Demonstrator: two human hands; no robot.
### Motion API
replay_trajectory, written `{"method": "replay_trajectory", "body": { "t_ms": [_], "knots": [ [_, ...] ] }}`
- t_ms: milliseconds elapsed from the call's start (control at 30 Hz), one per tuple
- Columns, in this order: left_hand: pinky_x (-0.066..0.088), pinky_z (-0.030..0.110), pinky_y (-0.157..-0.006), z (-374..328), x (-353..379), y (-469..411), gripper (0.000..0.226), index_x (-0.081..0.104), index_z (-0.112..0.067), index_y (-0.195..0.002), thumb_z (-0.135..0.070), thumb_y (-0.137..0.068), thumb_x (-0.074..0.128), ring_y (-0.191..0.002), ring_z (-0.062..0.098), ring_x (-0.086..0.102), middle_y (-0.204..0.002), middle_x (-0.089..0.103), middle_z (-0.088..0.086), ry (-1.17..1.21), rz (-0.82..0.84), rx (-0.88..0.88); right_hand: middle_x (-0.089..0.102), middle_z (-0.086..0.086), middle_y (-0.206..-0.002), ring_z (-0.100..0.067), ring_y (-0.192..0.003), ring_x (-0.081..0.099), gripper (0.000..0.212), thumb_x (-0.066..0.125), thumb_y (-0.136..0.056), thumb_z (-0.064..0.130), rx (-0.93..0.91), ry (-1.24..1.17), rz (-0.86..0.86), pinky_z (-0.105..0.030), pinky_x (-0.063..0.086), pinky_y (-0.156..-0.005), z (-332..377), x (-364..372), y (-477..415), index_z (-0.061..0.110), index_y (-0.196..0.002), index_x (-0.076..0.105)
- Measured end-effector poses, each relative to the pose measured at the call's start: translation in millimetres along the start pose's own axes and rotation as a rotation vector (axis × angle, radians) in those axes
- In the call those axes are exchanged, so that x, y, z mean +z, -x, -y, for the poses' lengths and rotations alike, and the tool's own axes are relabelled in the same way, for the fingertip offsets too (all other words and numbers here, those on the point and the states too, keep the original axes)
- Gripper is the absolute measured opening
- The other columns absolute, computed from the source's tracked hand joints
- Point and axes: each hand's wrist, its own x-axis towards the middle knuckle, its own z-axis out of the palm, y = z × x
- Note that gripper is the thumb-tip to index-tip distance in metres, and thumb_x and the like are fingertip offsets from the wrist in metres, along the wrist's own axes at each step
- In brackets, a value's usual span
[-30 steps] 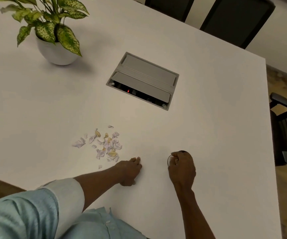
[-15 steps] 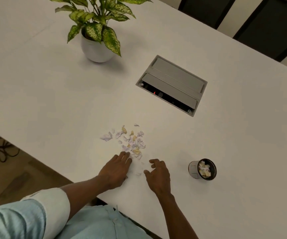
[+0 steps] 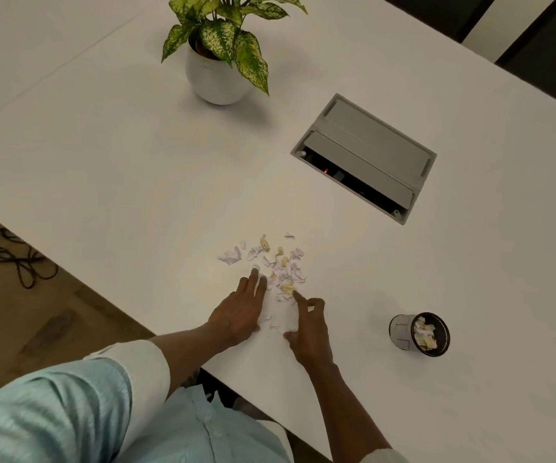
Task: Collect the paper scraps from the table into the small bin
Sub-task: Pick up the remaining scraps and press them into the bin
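Note:
A loose heap of white and yellowish paper scraps (image 3: 280,265) lies on the white table (image 3: 103,168). My left hand (image 3: 240,310) rests flat at the heap's near left edge, fingers stretched out and touching scraps. My right hand (image 3: 308,324) sits at the heap's near right edge, fingers spread, its forefinger on a scrap. A few scraps lie between the two hands. The small bin (image 3: 418,334), grey with a dark rim, stands to the right of my right hand with scraps inside it.
A potted plant (image 3: 218,58) in a white pot stands at the back. A grey cable box (image 3: 365,157) is set into the table to the right of it. The table's near edge runs diagonally behind my forearms. Dark cables (image 3: 13,259) lie on the floor at left.
My right hand has left the bin and moved left to the heap. My left hand has opened from a fist and slid forward to the scraps. The camera has swung left.

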Motion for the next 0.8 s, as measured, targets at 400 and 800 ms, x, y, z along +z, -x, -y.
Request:
{"method": "replay_trajectory", "body": {
  "t_ms": [400,800],
  "knots": [
    [0.062,0.04,-0.082,-11.5,-1.6,-23.1,0.062,0.043,-0.004,-0.142,-0.01,-0.089,0.074,-0.131,0.036,0.046,-0.15,0.037,0.021,0.006,-0.05,0.075,0.034,-0.006,-0.151,-0.024,-0.135,0.042,0.067,0.074,-0.089,0.016,-0.124,0.204,0.0,-0.04,0.053,-0.099,19.0,-5.9,-34.7,0.03,-0.147,0.045],
    [0.039,0.035,-0.059,0.5,-3.4,-30.1,0.021,0.058,-0.011,-0.082,0.009,-0.082,0.066,-0.082,0.023,0.049,-0.091,0.057,0.009,0.091,-0.159,0.041,0.063,-0.001,-0.096,-0.023,-0.088,0.06,0.019,0.066,-0.083,0.005,-0.1,0.129,-0.132,-0.035,0.052,-0.07,9.9,3.5,-38.0,0.017,-0.095,0.073]
  ]
}}
